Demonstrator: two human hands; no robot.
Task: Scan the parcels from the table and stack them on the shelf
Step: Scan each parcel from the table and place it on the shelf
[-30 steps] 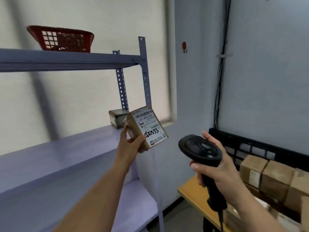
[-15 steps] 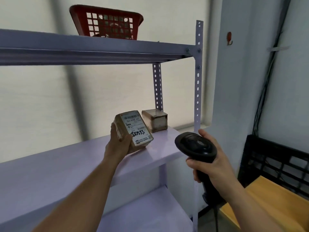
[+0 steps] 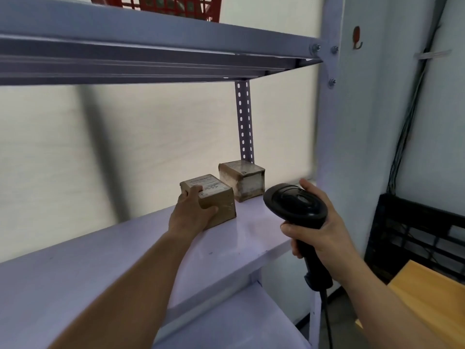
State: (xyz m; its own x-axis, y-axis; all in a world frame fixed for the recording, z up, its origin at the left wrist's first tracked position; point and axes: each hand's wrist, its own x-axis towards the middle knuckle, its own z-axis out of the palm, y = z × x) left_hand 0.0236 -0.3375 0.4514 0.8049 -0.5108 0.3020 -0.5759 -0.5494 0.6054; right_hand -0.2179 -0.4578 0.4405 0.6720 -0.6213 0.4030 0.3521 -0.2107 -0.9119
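Pale roller blind (image 3: 151, 137) at the back and, in front of it, lilac steel: upper shelf (image 3: 151, 46) overhead with a red basket (image 3: 171, 6) on top, middle shelf (image 3: 251, 238) below. No longer up in the air with its label turned out beside the barcode scanner (image 3: 294, 202), as a second ago: down now on the middle shelf, the labelled parcel (image 3: 224, 202), label face up, near the front edge, just left of and in front of the taped parcel (image 3: 245, 180) standing by the rear post (image 3: 244, 122); touching it or not, hard to say. Still wrapped round the labelled parcel's left end, the left grip (image 3: 190, 215), fingers over the top, thumb on the near face. Curled round the scanner's handle, the right grip (image 3: 324, 235), cable (image 3: 327, 323) hanging below. Reads as scan done and placement almost finished: only the release left for this one, then back to the worktop (image 3: 432, 293) at lower right for more. Plenty of bare shelf to the left, and height enough under the upper shelf for drawing the arm straight back or for stacking. Tighter to the right: front post (image 3: 329, 96) and scanner close by, black crate (image 3: 415, 230) behind the worktop. Worth watching, the parcel's nearness to the shelf's front lip; probably safer with a nudge further in.
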